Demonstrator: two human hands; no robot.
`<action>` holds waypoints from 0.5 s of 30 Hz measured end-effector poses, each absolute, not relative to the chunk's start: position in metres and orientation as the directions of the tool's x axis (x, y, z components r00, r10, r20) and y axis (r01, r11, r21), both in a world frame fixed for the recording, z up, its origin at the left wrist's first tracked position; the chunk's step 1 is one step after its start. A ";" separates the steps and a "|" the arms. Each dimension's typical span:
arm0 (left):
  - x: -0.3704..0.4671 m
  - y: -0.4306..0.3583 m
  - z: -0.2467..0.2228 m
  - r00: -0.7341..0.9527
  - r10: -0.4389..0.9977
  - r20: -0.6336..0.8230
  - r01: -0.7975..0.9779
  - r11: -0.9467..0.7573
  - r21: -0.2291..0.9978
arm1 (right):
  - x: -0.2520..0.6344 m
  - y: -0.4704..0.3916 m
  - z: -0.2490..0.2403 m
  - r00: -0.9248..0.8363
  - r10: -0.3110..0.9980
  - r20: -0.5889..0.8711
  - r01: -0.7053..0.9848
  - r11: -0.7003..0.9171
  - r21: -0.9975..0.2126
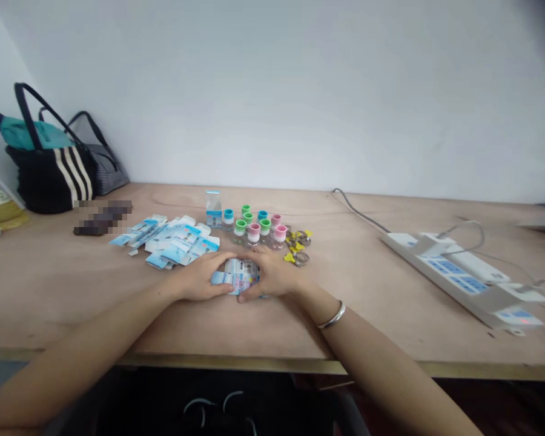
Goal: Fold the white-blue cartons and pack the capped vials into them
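Both hands grip a small light-blue and white printed carton (244,277) low over the table. My left hand (198,278) curls round its left side, thumb toward me. My right hand (277,274), with a silver bangle at the wrist, closes on its right side; the fingers hide part of it. Whether the carton is flat or partly unfolded I cannot tell. To the left lies a pile of flattened cartons (179,241). Just beyond the hands stand several small clear bottles (278,241) with pink, green and blue tops. One erected carton (213,209) is upright beside them.
Right of the bottles lie several yellow-tabbed ring-shaped pieces (302,258). A white power strip (458,278) with plugs and cables spans the right side. At the back left are a black striped bag (49,175), a grey bag (104,169) and a bottle of yellow liquid (2,206).
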State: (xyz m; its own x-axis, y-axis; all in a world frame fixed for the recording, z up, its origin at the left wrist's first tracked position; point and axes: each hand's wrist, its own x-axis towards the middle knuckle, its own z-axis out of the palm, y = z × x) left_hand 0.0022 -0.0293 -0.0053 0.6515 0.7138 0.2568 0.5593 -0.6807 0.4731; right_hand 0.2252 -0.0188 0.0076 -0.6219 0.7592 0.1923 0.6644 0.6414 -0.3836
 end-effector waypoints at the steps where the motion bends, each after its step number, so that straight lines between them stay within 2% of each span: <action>1: 0.002 -0.028 -0.005 0.656 0.713 0.248 0.541 -0.673 0.505 | 0.225 -0.019 0.008 -0.629 0.752 0.197 0.656 0.650 -0.385; 4: 0.001 -0.027 -0.003 0.636 0.730 0.249 0.491 -0.632 0.599 | 0.225 -0.019 0.008 -0.660 0.710 0.247 0.612 0.698 -0.372; 7: 0.002 -0.029 -0.002 0.614 0.741 0.271 0.493 -0.628 0.602 | 0.225 -0.019 0.008 -0.693 0.652 0.307 0.575 0.757 -0.309; 9: 0.003 -0.029 -0.002 0.613 0.729 0.304 0.512 -0.660 0.550 | 0.224 -0.019 0.008 -0.702 0.624 0.343 0.576 0.781 -0.242; 12: 0.003 -0.029 -0.003 0.594 0.703 0.391 0.576 -0.711 0.403 | 0.223 -0.020 0.009 -0.697 0.606 0.383 0.604 0.784 -0.141; 15: 0.001 -0.028 -0.004 0.597 0.668 0.444 0.643 -0.730 0.234 | 0.224 -0.023 0.014 -0.710 0.607 0.358 0.609 0.784 -0.122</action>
State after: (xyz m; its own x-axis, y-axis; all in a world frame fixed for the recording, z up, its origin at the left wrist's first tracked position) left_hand 0.0010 -0.0282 -0.0041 0.5969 0.6681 0.4442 0.6427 -0.7296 0.2337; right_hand 0.2237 -0.0233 0.0140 -0.7100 0.6065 0.3578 0.6086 0.7841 -0.1216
